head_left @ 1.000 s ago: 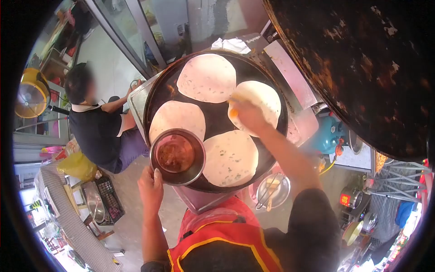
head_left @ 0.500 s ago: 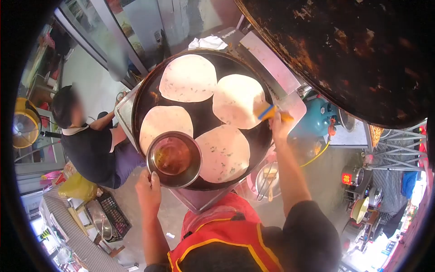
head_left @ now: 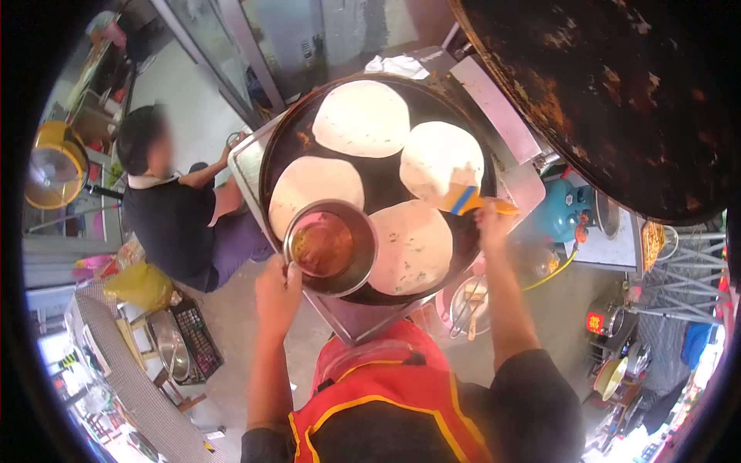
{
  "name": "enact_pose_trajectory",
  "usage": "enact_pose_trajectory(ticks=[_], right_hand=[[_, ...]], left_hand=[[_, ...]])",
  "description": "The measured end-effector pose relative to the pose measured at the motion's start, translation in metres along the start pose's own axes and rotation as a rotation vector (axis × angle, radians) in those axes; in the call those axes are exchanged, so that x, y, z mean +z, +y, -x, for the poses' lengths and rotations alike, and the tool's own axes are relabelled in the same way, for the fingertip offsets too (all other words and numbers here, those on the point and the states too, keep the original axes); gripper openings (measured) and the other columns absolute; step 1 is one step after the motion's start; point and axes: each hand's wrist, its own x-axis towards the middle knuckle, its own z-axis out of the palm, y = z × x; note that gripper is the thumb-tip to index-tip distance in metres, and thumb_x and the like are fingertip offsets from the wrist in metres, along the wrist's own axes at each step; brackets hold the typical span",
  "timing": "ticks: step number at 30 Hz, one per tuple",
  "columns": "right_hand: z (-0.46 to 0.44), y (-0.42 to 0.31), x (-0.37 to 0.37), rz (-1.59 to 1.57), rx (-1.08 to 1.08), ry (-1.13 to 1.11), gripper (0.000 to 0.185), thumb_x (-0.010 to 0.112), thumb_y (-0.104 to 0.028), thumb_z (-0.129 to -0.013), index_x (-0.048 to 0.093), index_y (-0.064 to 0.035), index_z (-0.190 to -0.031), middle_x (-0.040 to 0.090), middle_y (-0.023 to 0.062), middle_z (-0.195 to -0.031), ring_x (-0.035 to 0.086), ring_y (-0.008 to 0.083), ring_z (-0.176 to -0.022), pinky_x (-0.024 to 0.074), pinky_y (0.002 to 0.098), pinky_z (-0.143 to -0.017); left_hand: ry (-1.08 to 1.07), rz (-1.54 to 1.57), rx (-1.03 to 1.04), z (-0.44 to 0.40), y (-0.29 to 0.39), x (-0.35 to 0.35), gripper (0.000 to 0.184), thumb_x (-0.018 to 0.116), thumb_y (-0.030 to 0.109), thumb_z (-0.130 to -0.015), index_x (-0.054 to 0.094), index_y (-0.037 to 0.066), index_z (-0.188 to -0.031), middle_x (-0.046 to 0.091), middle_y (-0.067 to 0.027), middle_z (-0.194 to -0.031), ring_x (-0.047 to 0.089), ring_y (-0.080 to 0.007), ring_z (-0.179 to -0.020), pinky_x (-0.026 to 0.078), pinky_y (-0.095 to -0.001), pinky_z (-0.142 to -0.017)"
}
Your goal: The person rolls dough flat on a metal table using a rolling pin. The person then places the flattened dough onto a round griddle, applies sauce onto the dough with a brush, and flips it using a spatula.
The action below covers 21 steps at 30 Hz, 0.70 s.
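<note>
My left hand (head_left: 278,287) grips the rim of a metal bowl (head_left: 369,251) with reddish-brown liquid in it, held above the near left part of a round griddle (head_left: 378,179). In my right hand (head_left: 492,224) is a pastry brush (head_left: 472,202) with a yellow handle and a blue band. Its bristles are at the lower edge of the right flatbread (head_left: 440,158); whether they touch it I cannot tell. Other flatbreads lie at the back (head_left: 361,118), at the left (head_left: 316,185) partly behind the bowl, and at the front (head_left: 413,247), flecked with green.
A big dark lid (head_left: 610,100) hangs at upper right. Beside the griddle at left sits a person (head_left: 166,208) in a dark top. A teal gas cylinder (head_left: 567,210) with a yellow hose stands at right. Below the griddle a container (head_left: 482,320) holds another brush.
The view has shifted, so the griddle sits farther right in the picture. The brush has moved from the right flatbread's right side to its lower edge. The bowl stays in my left hand.
</note>
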Motion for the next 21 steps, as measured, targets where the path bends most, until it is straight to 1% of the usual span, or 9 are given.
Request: enact_pose_trajectory(ticks=[2, 4, 6, 7, 11, 14, 16, 19, 21], right_hand=[[0.02, -0.069, 0.006, 0.141, -0.018, 0.0, 0.016, 0.058, -0.019, -0.093, 0.058, -0.0028, -0.092, 0.056, 0.0033, -0.062, 0.051, 0.0085, -0.051, 0.0386, 0.0208, -0.044], [0.043, -0.122, 0.034, -0.013, -0.137, -0.185, 0.017, 0.057, -0.019, -0.094, 0.061, -0.0028, -0.096, 0.056, 0.0022, -0.065, 0.049, 0.0072, -0.053, 0.0381, 0.0201, -0.046], [0.071, -0.152, 0.066, -0.008, -0.132, -0.388, 0.018, 0.058, -0.02, -0.094, 0.062, -0.0031, -0.096, 0.057, 0.0011, -0.067, 0.049, 0.0074, -0.054, 0.0392, 0.0217, -0.048], [0.081, -0.157, 0.081, 0.045, -0.106, -0.501, 0.019, 0.058, -0.021, -0.093, 0.062, -0.0033, -0.095, 0.057, 0.0007, -0.068, 0.05, 0.008, -0.054, 0.0405, 0.0237, -0.049], [0.111, -0.13, 0.143, 0.488, -0.463, -0.87, 0.021, 0.061, -0.023, -0.091, 0.063, -0.0028, -0.096, 0.061, 0.0028, -0.069, 0.058, 0.0124, -0.061, 0.0473, 0.0321, -0.056], [0.104, -0.108, 0.158, 0.653, -0.537, -0.964, 0.022, 0.059, -0.023, -0.091, 0.064, -0.0025, -0.096, 0.062, 0.0017, -0.067, 0.059, 0.0136, -0.061, 0.0484, 0.0325, -0.057], [0.095, -0.117, 0.156, 0.325, -0.286, -0.858, 0.022, 0.059, -0.024, -0.091, 0.065, -0.0031, -0.097, 0.061, 0.0011, -0.066, 0.058, 0.0123, -0.059, 0.047, 0.0304, -0.055], [0.066, -0.147, 0.141, -0.043, 0.037, -0.724, 0.023, 0.06, -0.023, -0.091, 0.067, -0.0018, -0.097, 0.06, 0.0007, -0.065, 0.053, 0.008, -0.056, 0.0413, 0.0238, -0.051], [0.03, -0.147, 0.147, -0.208, 0.097, -0.604, 0.023, 0.06, -0.021, -0.091, 0.066, 0.0006, -0.098, 0.059, 0.0014, -0.066, 0.051, 0.005, -0.057, 0.0374, 0.0201, -0.05]], left_hand=[[-0.03, 0.017, -0.003, -0.004, 0.0, 0.0, 0.016, 0.054, 0.013, -0.087, 0.052, -0.003, -0.082, 0.056, -0.0248, -0.07, 0.058, -0.0427, -0.067, 0.043, -0.0466, -0.06], [-0.054, 0.066, -0.046, -0.011, -0.004, 0.008, 0.015, 0.054, 0.013, -0.086, 0.053, -0.002, -0.083, 0.058, -0.0265, -0.073, 0.059, -0.0452, -0.072, 0.044, -0.0491, -0.063], [-0.021, 0.087, 0.031, -0.019, -0.015, 0.022, 0.016, 0.053, 0.013, -0.086, 0.053, -0.003, -0.085, 0.058, -0.0272, -0.075, 0.059, -0.0454, -0.072, 0.045, -0.0514, -0.065], [-0.018, 0.063, 0.029, -0.022, -0.018, 0.026, 0.016, 0.053, 0.013, -0.086, 0.053, -0.003, -0.085, 0.059, -0.0272, -0.075, 0.059, -0.0454, -0.072, 0.045, -0.0516, -0.066], [-0.005, 0.047, 0.033, -0.034, -0.015, 0.032, 0.018, 0.054, 0.013, -0.086, 0.053, -0.005, -0.087, 0.059, -0.0274, -0.076, 0.059, -0.0454, -0.075, 0.045, -0.0521, -0.068], [0.016, 0.064, 0.007, -0.037, -0.017, 0.031, 0.018, 0.054, 0.014, -0.086, 0.053, -0.004, -0.086, 0.06, -0.0279, -0.078, 0.059, -0.0456, -0.076, 0.045, -0.052, -0.069], [0.081, 0.066, 0.021, -0.038, -0.028, 0.035, 0.018, 0.055, 0.014, -0.086, 0.053, -0.004, -0.086, 0.06, -0.0281, -0.077, 0.059, -0.046, -0.076, 0.045, -0.0523, -0.068], [0.062, 0.118, -0.131, -0.04, -0.041, 0.026, 0.018, 0.055, 0.015, -0.086, 0.053, -0.003, -0.085, 0.059, -0.028, -0.075, 0.059, -0.0467, -0.075, 0.044, -0.0525, -0.066], [0.144, 0.097, -0.094, -0.037, -0.05, 0.02, 0.019, 0.054, 0.015, -0.086, 0.052, -0.003, -0.083, 0.058, -0.0278, -0.073, 0.058, -0.0468, -0.073, 0.043, -0.0513, -0.064]])
